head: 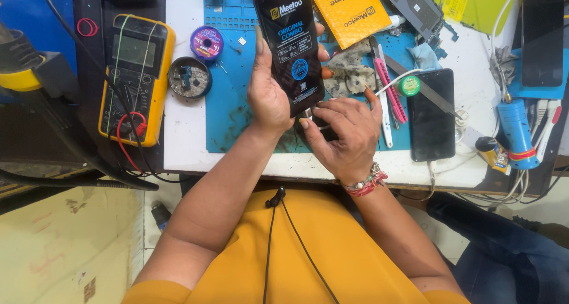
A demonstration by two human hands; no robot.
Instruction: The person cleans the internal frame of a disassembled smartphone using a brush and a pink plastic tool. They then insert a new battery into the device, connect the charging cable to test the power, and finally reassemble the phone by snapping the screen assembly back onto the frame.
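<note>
The left hand (268, 96) grips a black phone screen unit (290, 43) upright over the blue mat (228, 111) on the worktop (181, 132), fingers wrapped round its edges. The right hand (347, 132) pinches at its bottom edge, fingers narrow on something too small to tell. The protective film with its round blue sticker is still on; a second dark phone (431, 114) lies cabled beside the pink tweezers (391, 90).
</note>
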